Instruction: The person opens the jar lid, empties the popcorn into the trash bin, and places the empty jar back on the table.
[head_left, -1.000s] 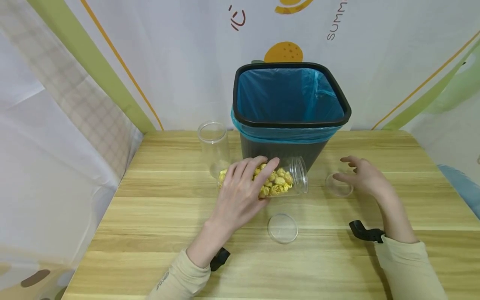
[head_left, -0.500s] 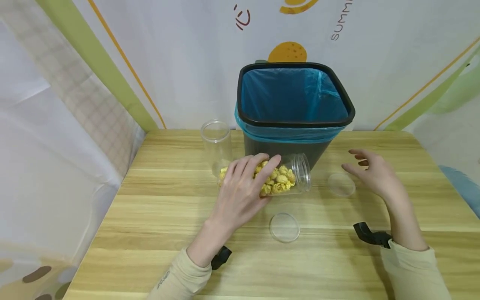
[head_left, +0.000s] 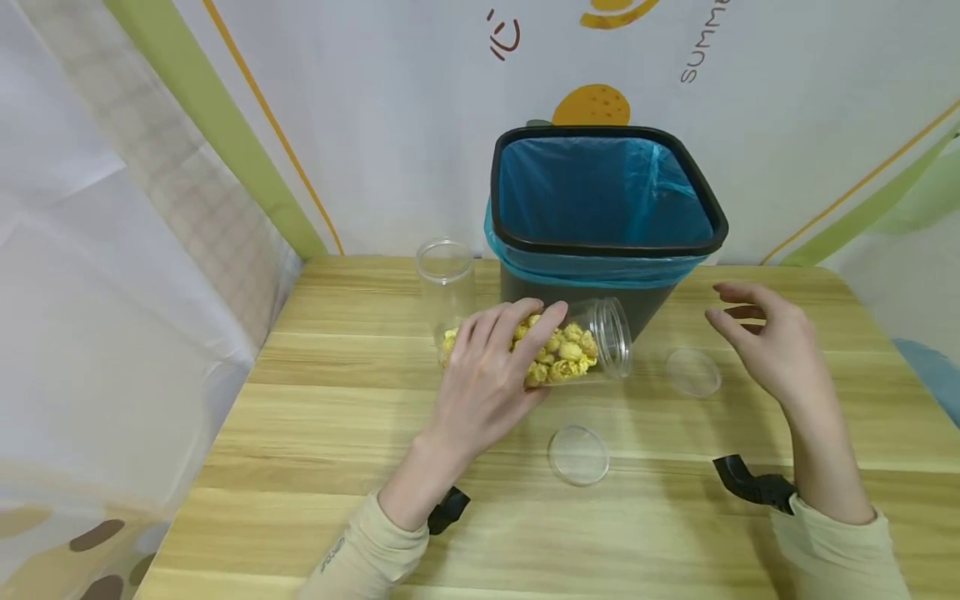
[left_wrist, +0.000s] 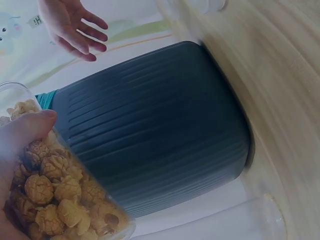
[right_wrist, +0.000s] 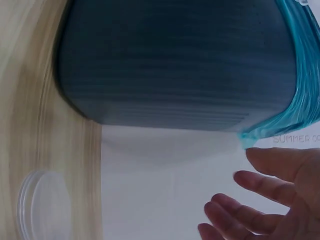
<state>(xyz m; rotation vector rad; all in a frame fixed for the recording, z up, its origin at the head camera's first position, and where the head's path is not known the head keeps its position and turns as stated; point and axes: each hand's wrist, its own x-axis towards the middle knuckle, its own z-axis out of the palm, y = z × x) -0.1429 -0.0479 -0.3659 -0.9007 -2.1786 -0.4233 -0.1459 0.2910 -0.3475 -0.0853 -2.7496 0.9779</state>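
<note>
My left hand (head_left: 487, 375) grips a transparent plastic jar (head_left: 611, 337) from above, thumb and fingers wrapped around its side. The jar lies over sideways in the air, its uncapped mouth facing right and tipped slightly upward. Yellow caramel popcorn (head_left: 566, 354) fills much of it; in the left wrist view the popcorn (left_wrist: 60, 195) shows close up behind the thumb. My right hand (head_left: 772, 342) hovers with relaxed, loosely bent fingers and holds nothing. Below and left of it, a round transparent lid (head_left: 693, 372) lies on the table. Another such lid (head_left: 579, 455) lies nearer, below the jar.
A dark trash bin (head_left: 585, 292) with a black rim and blue liner (head_left: 600, 200) stands at the back, right behind the jar. To its left a second transparent jar (head_left: 446, 287) stands upright without a lid. A printed curtain (head_left: 405, 125) hangs behind the wooden table (head_left: 322, 433).
My right hand has lifted away from the right lid, moving right and slightly back. My left hand keeps its hold on the jar, whose mouth has tipped up a little. The view has shifted slightly left.
</note>
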